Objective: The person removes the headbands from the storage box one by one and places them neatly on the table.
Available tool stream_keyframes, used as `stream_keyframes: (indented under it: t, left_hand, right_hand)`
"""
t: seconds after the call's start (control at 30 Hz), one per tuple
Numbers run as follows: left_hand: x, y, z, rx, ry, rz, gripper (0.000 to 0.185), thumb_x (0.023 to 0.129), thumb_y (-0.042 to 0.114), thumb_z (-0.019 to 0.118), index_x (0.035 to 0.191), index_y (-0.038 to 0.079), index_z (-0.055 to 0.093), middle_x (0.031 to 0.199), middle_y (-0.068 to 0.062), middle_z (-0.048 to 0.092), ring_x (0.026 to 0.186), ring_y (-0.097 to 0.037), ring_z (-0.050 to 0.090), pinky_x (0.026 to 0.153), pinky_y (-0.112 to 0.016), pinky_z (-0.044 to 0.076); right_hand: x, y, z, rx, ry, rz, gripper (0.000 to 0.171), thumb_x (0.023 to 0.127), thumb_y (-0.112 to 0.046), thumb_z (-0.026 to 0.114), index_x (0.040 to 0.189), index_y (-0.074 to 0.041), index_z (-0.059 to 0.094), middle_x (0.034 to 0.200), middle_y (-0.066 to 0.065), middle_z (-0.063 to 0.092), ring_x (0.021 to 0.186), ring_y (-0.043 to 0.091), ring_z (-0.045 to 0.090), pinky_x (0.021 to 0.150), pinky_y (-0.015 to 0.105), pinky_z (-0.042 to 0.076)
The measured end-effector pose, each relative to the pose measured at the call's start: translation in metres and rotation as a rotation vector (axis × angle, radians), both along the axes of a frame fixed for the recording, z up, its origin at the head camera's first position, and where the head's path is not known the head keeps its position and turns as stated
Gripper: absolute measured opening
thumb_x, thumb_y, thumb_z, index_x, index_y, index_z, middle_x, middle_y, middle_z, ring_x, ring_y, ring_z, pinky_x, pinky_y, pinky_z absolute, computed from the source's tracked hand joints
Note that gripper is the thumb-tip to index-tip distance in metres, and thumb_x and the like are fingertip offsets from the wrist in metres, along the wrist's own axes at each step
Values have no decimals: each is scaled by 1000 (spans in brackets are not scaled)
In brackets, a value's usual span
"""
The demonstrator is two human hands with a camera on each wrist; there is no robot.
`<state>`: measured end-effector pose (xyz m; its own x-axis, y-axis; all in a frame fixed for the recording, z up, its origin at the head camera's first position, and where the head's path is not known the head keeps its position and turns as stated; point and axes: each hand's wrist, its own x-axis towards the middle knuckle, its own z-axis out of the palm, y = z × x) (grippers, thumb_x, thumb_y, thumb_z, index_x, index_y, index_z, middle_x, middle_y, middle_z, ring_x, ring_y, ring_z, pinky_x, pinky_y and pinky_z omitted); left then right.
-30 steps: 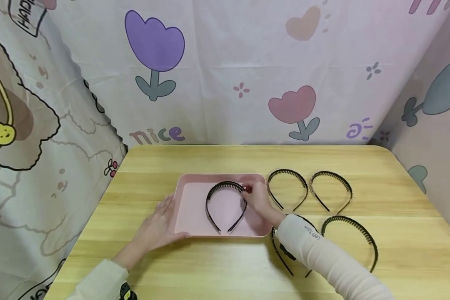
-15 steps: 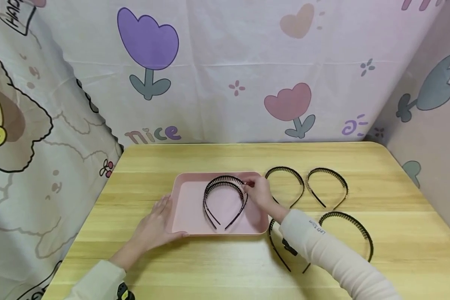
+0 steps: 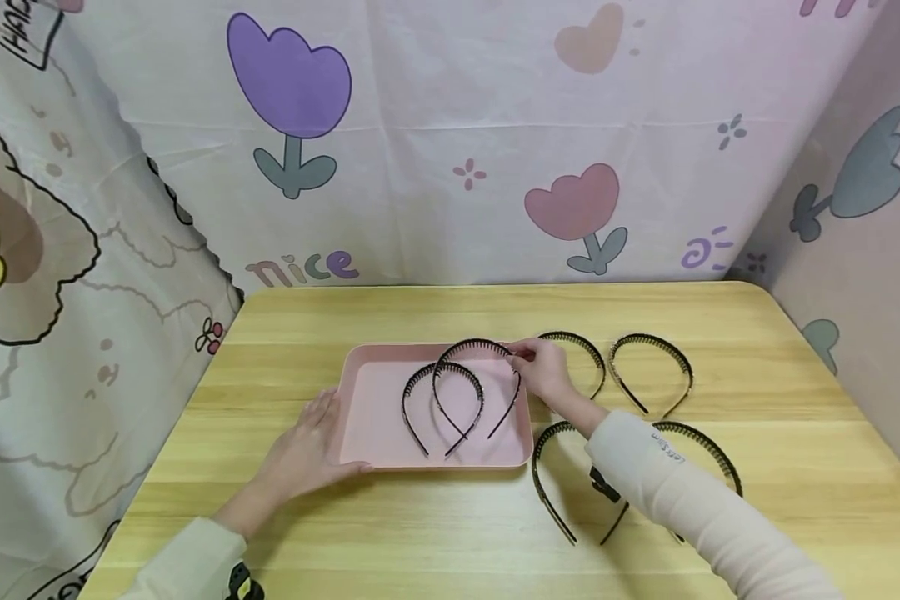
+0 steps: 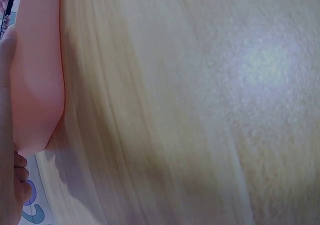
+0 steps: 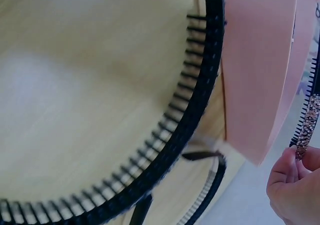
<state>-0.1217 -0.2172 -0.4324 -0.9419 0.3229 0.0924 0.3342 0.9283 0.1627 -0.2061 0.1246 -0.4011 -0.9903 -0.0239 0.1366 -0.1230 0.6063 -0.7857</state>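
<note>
In the head view, the left hand is spread at the left end of the tray, its fingers along that end and its thumb at the near rim. The right hand, at the tray's right end, pinches the held headband between thumb and fingers, so that it hangs over the tray just left of that hand. The second headband lies in the tray between the hands, crossed by the held one; I cannot tell whether they touch. Four more headbands lie on the table to the right, some partly behind the right arm. In the left wrist view, the thumb meets the tray's rim. In the right wrist view, the fingertips pinch the held headband's glittery part beside the tray, with a toothed headband in the foreground.
</note>
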Motion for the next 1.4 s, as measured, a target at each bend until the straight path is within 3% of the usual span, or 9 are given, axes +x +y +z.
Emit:
stream_keyframes:
  t: [0.23, 0.57, 0.83, 1.1, 1.4]
  left_hand:
    - [2, -1, 0, 2, -4, 6, 112, 67, 67, 65, 138, -12, 31, 144, -28, 33, 132, -45, 33, 105, -53, 37]
    - [2, -2, 1, 3, 1, 10, 112, 67, 66, 66, 137, -13, 31, 143, -29, 33, 131, -45, 34, 105, -54, 37]
    - [2, -1, 0, 15, -9, 18, 112, 67, 66, 66, 138, -12, 31, 144, -28, 33, 133, -45, 32, 106, -54, 35]
    - [2, 0, -1, 26, 10, 4, 111, 66, 65, 68, 137, -13, 33, 143, -28, 35, 132, -45, 33, 105, -54, 37]
    - [1, 2, -1, 38, 8, 0, 111, 65, 64, 69, 137, -12, 33, 143, -28, 35, 132, -45, 34, 104, -55, 37]
  right_hand:
    - [-2, 17, 2, 3, -48, -18, 19, 83, 1, 60, 100, 6, 68, 92, 22, 69, 84, 30, 65, 74, 34, 57]
    - [-1, 43, 2, 32, -46, -45, 18, 84, -4, 63, 98, 5, 69, 88, 20, 70, 77, 27, 66, 58, 17, 49]
    - [1, 68, 0, 18, -58, -58, 21, 84, -3, 62, 102, 6, 68, 93, 23, 69, 79, 26, 66, 58, 11, 47]
    - [6, 103, 5, 55, -65, -103, 23, 86, -7, 62, 105, 6, 67, 98, 24, 68, 75, 10, 62, 58, 10, 47]
    - [17, 141, 6, 84, -60, -164, 25, 85, -7, 63, 106, 6, 66, 97, 24, 69, 64, -13, 48, 56, 9, 45]
